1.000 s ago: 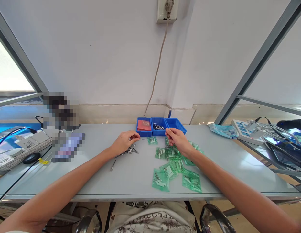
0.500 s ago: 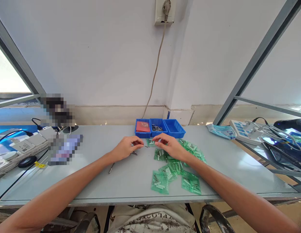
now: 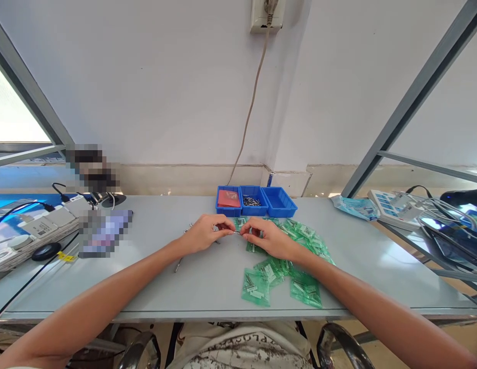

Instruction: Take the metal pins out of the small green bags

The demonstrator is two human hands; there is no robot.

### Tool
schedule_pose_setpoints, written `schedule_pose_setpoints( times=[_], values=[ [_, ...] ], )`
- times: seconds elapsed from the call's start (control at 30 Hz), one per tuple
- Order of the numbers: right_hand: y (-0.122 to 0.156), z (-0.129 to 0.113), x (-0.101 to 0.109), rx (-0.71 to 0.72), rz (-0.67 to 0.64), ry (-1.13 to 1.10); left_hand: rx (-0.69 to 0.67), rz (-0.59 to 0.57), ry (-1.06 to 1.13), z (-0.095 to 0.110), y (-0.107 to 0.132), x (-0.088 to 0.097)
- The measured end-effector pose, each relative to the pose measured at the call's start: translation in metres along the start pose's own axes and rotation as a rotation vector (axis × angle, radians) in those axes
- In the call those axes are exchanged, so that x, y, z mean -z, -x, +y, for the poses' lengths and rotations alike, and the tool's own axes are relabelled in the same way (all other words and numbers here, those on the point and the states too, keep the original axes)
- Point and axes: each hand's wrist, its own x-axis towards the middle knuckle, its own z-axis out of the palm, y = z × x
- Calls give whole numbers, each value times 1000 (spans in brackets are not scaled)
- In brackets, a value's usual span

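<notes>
My left hand (image 3: 207, 233) and my right hand (image 3: 267, 238) meet at the middle of the grey table (image 3: 207, 282). Both are pinched on one small metal pin (image 3: 237, 232) held between their fingertips. Under and behind my left hand lie loose metal pins (image 3: 179, 263). Beneath my right hand spreads a heap of small green bags (image 3: 284, 266) with parts inside. Behind the hands stands a row of blue bins (image 3: 255, 201): the left one holds something red, the middle one metal pins.
On the left lie a blurred box (image 3: 103, 233), cables and a power strip (image 3: 42, 225). At the right are a blue packet (image 3: 353, 206), another power strip (image 3: 392, 207) and wires. A cord runs up the wall to a socket (image 3: 266, 15). Metal frame struts slant on both sides.
My right hand came from beside the blue bins toward the left. Both hands have come together and now pinch the same small pin.
</notes>
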Motion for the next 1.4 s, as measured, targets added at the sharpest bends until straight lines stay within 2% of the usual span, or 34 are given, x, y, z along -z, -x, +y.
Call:
schedule_pose_setpoints(
  times=[0.23, 0.33, 0.5, 0.6, 0.7, 0.83, 0.93, 1.23, 1.4],
  values=[
    [1, -2, 0, 6, -20, 2, -31, -26, 31, 1, 2, -1],
    [1, -2, 0, 10, -75, -11, -41, -33, -5, 1, 2, -1],
    [0, 0, -2, 13, -67, 36, -73, -65, -103, -3, 2, 1],
    [-1, 3, -1, 11, -38, 64, -118, -42, -207, -11, 0, 10],
    [-1, 5, 2, -22, 11, 54, -80, 8, -311, -22, -2, 27],
    [-1, 8, 8, -89, 51, 16, -21, -50, -417, -38, 0, 50],
    [0, 9, 10, -95, 86, 1, 6, -72, -473, -48, 3, 59],
    [0, 19, 8, -56, 150, -26, -10, -112, -503, -55, 4, 56],
    [-1, 22, 9, -89, 245, -58, -9, -115, -488, -56, 4, 53]
  ],
)
